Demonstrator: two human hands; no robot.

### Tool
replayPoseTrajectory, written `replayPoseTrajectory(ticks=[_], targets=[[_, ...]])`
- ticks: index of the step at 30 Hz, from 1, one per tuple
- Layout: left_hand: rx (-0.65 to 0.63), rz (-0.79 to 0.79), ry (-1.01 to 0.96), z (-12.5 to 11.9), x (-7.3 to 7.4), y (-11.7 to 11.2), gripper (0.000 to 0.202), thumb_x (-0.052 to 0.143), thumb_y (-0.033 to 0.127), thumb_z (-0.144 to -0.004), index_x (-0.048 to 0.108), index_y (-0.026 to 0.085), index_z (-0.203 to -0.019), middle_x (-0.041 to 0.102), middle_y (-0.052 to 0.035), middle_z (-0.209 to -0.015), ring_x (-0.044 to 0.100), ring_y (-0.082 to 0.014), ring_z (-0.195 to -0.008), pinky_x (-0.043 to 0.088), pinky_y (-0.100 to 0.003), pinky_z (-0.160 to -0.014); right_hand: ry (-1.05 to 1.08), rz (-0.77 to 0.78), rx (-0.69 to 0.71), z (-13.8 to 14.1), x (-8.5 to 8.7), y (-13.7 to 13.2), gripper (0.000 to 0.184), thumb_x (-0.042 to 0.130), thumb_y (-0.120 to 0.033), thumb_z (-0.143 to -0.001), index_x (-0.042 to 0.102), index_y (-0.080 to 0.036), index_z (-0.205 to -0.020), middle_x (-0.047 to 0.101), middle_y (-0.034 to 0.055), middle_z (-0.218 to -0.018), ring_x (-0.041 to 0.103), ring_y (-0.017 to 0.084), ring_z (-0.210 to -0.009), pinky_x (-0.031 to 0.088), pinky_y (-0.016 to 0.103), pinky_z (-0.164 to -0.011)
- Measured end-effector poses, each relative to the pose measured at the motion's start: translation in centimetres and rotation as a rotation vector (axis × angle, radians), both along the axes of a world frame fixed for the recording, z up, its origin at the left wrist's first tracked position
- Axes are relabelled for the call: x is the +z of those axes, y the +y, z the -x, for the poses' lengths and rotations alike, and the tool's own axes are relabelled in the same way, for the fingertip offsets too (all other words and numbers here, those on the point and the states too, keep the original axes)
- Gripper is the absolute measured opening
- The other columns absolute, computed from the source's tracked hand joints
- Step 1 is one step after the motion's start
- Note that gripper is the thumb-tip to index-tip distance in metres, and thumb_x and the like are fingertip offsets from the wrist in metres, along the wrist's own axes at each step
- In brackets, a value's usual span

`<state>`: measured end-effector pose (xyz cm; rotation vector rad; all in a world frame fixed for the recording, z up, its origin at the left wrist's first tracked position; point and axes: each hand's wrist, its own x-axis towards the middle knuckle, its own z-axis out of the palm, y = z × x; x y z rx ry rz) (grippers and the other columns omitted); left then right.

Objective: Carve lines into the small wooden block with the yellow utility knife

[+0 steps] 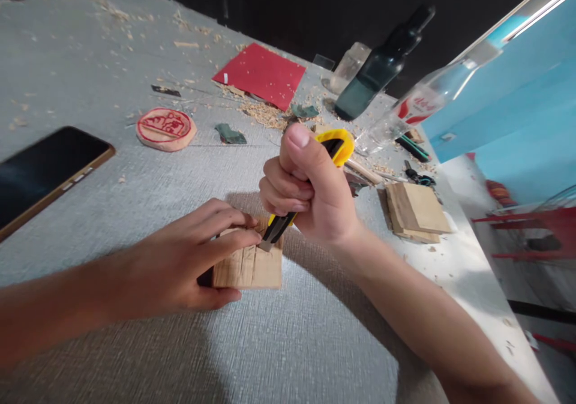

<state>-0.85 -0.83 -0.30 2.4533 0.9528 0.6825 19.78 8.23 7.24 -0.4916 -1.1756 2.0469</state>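
A small square wood block (265, 272) lies on the grey textured tabletop, with dark lines marked or cut across its top. My left hand (198, 251) grips its left side, thumb along the near edge and fingers over the top. In my right fist (310, 188) is a yellow and black utility knife (342, 146), held upright at a tilt with the thumb on top. The blade points down, its tip at the block's upper face close to my left fingertips. The far part of the block is partly hidden by my hands.
Further back lie a round carved wood piece (166, 129), a red sheet (263, 74) and wood shavings (265, 114). A phone (49, 170) is at left. A dark bottle (373, 77), a clear bottle (418, 104) and stacked wood blocks (418, 209) stand toward the right edge.
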Motion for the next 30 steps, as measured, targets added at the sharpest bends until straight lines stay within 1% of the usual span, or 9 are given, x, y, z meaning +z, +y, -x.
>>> replayPoseTrajectory(ticks=[4, 9, 12, 14, 16, 17, 21, 26, 30], targets=[[-0.014, -0.005, 0.011, 0.2, 0.0, 0.1, 0.059, 0.075, 0.039, -0.099, 0.051, 0.026, -0.151, 0.057, -0.0103, -0.147, 0.051, -0.0291, -0.136, 0.050, -0.044, -0.111, -0.022, -0.004, -0.003, 0.0, 0.0, 0.0, 0.055, 0.070, -0.046, -0.102, 0.036, -0.024, -0.065, 0.024, -0.0121, -0.052, 0.015, 0.007, -0.043, 0.014, 0.031, -0.050], [-0.045, -0.071, 0.060, 0.5, 0.2, 0.0, 0.058, 0.075, 0.032, -0.102, 0.052, 0.022, -0.154, 0.056, -0.0141, -0.153, 0.048, -0.0307, -0.142, 0.050, -0.050, -0.116, 0.055, 0.005, 0.030, -0.1, -0.4, 0.3, 0.053, 0.065, -0.045, -0.106, 0.039, -0.023, -0.066, 0.025, -0.0118, -0.052, 0.015, 0.007, -0.043, 0.010, 0.031, -0.049], [-0.051, -0.156, 0.045, 0.7, 0.1, -0.1, 0.061, 0.078, 0.039, -0.100, 0.054, 0.019, -0.152, 0.058, -0.0164, -0.152, 0.049, -0.0323, -0.143, 0.051, -0.054, -0.118, 0.057, 0.016, 0.054, -0.1, -0.5, 0.4, 0.053, 0.068, -0.046, -0.105, 0.039, -0.023, -0.067, 0.025, -0.0121, -0.053, 0.015, 0.007, -0.044, 0.011, 0.031, -0.049], [-0.059, -0.195, 0.046, 0.7, 0.1, -0.1, 0.062, 0.075, 0.046, -0.101, 0.055, 0.017, -0.152, 0.059, -0.0173, -0.151, 0.049, -0.0327, -0.143, 0.053, -0.055, -0.118, 0.063, -0.002, 0.057, -0.1, -0.6, 0.4, 0.055, 0.071, -0.049, -0.103, 0.037, -0.023, -0.067, 0.024, -0.0125, -0.053, 0.015, 0.007, -0.043, 0.011, 0.030, -0.048], [-0.078, -0.221, 0.066, 0.8, 0.3, 0.1, 0.060, 0.069, 0.050, -0.104, 0.056, 0.015, -0.151, 0.061, -0.0178, -0.150, 0.050, -0.0322, -0.143, 0.055, -0.054, -0.117, 0.047, -0.017, 0.041, -0.1, -0.6, 0.4, 0.058, 0.073, -0.051, -0.101, 0.035, -0.023, -0.067, 0.024, -0.0128, -0.052, 0.014, 0.007, -0.043, 0.012, 0.029, -0.047], [-0.088, -0.232, 0.080, 0.8, 0.3, 0.3, 0.056, 0.065, 0.049, -0.106, 0.057, 0.015, -0.151, 0.061, -0.0178, -0.150, 0.051, -0.0315, -0.142, 0.056, -0.053, -0.115, 0.034, -0.019, 0.030, -0.1, -0.5, 0.4, 0.059, 0.074, -0.052, -0.100, 0.034, -0.023, -0.066, 0.024, -0.0129, -0.052, 0.014, 0.007, -0.043, 0.013, 0.029, -0.047], [-0.146, -0.283, 0.128, 1.1, 0.6, 1.0, 0.045, 0.055, 0.035, -0.112, 0.057, 0.013, -0.150, 0.064, -0.0166, -0.142, 0.053, -0.0277, -0.135, 0.060, -0.048, -0.109, -0.005, -0.013, 0.003, 0.0, -0.3, 0.4, 0.064, 0.079, -0.056, -0.095, 0.033, -0.024, -0.065, 0.024, -0.0130, -0.049, 0.013, 0.006, -0.042, 0.014, 0.029, -0.046], [-0.184, -0.271, 0.136, 1.4, 0.6, 1.5, 0.046, 0.055, 0.030, -0.112, 0.055, 0.012, -0.154, 0.063, -0.0161, -0.142, 0.053, -0.0275, -0.135, 0.059, -0.045, -0.108, 0.012, -0.022, 0.011, 0.0, -0.3, 0.3, 0.063, 0.078, -0.054, -0.096, 0.032, -0.023, -0.065, 0.023, -0.0124, -0.051, 0.014, 0.006, -0.042, 0.015, 0.029, -0.046], [-0.204, -0.264, 0.137, 1.4, 0.5, 1.7, 0.048, 0.055, 0.036, -0.112, 0.055, 0.014, -0.154, 0.063, -0.0145, -0.142, 0.052, -0.0272, -0.134, 0.058, -0.043, -0.109, 0.022, -0.017, 0.001, 0.1, -0.3, 0.1, 0.061, 0.076, -0.051, -0.098, 0.033, -0.024, -0.065, 0.023, -0.0125, -0.052, 0.013, 0.007, -0.043, 0.014, 0.028, -0.046]])
